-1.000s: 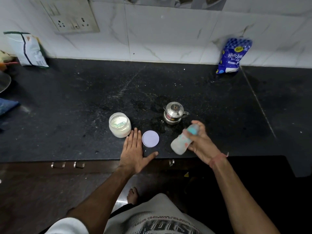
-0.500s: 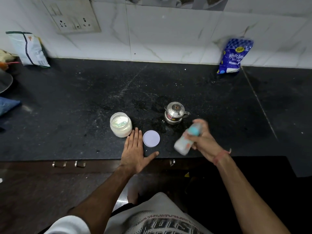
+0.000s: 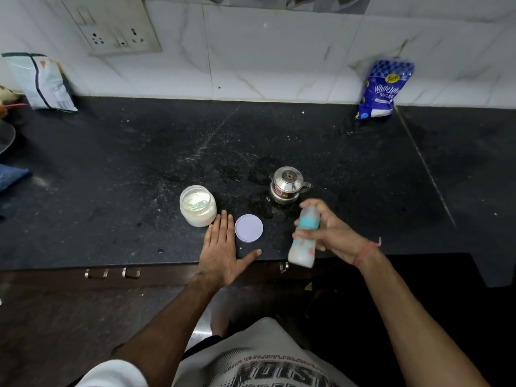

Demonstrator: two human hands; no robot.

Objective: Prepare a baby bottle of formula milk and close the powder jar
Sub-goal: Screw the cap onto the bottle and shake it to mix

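**Shaking the bottle, jar not yet closed**

Since a sec ago the baby bottle (image 3: 303, 241) has swung from tilted to nearly upright, blurred; right hand (image 3: 332, 236) fingers wrapped round it, so prob. mixing. Left hand (image 3: 223, 252) stays flat on the surface (image 3: 111, 191), fingers straight, together. Powder jar (image 3: 197, 205) open, lid (image 3: 248, 228) beside it w/ my left hand between. Steel pot (image 3: 287, 185) behind, sugar bag (image 3: 384, 89) at wall.

The blue bag (image 3: 383, 89) leaning on the wall, far behind the right hand (image 3: 332, 233), says "White Label SUGAR" in white letters. The shirt (image 3: 268, 364) below both hands has big letters, but they are too cut off to read.
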